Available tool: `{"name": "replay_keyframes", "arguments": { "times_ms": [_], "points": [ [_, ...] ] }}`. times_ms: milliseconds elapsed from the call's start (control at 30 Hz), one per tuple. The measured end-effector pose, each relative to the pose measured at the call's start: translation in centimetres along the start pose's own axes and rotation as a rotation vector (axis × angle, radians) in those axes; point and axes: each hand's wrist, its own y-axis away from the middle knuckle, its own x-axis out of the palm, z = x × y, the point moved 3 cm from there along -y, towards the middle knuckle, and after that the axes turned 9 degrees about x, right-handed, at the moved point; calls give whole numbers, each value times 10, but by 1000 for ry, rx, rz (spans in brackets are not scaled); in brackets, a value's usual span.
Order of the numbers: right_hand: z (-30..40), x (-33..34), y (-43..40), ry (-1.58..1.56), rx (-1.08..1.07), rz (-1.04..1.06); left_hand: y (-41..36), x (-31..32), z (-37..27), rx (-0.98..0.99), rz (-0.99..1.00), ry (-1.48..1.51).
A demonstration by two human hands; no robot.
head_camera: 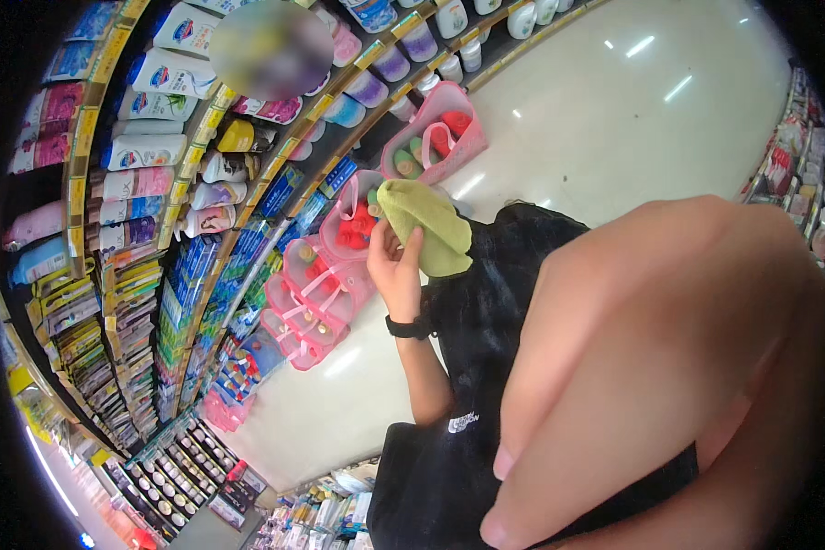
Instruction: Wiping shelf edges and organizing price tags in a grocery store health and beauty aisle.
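My left hand [393, 265], with a black band on its wrist, holds a folded yellow-green cloth [430, 230] between thumb and fingers. It is in front of my black shirt [495, 302], beside pink bags on the floor. My right hand [632, 330] is raised very close to the camera and fills much of the right side. Its fingers are bent and two fingertips point to the lower left. Nothing shows in it, but its palm side is partly hidden.
Shelves of pump bottles [148, 151] and boxed goods [192, 282] rise along the left. Pink bags [471, 137] with red and green bottles stand at their foot, near a blue container [265, 350]. More shelves [797, 165] line the far right. A blurred oval covers some shelf goods.
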Motion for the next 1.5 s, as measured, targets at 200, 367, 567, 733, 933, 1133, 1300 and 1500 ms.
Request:
{"name": "replay_keyframes", "arguments": {
  "times_ms": [200, 367, 567, 733, 933, 1133, 1300, 1500],
  "points": [
    [-11, 3, -3, 25, 102, -10, -16, -4, 2, 17, 52, -28],
    [-36, 3, -14, 94, 158, -8, -58, -21, 4, 4, 111, -96],
    [-74, 28, -31, 113, 276, -14, -100, -62, -4, 97, 87, -38],
    [-118, 44, -40, 104, 364, 9, -131, -100, 2, 110, 61, -84],
    [-168, 63, -49, 59, 495, 38, -157, -147, 6, 91, 5, -28],
    [-209, 79, -58, 15, 628, 58, -177, -189, 17, 102, -67, -42],
    [-231, 92, -62, -9, 753, 56, -183, -207, 4, 83, -73, -27],
    [-246, 105, -63, -25, 895, 36, -188, -226, 10, 70, -55, -68]
  ]
}}
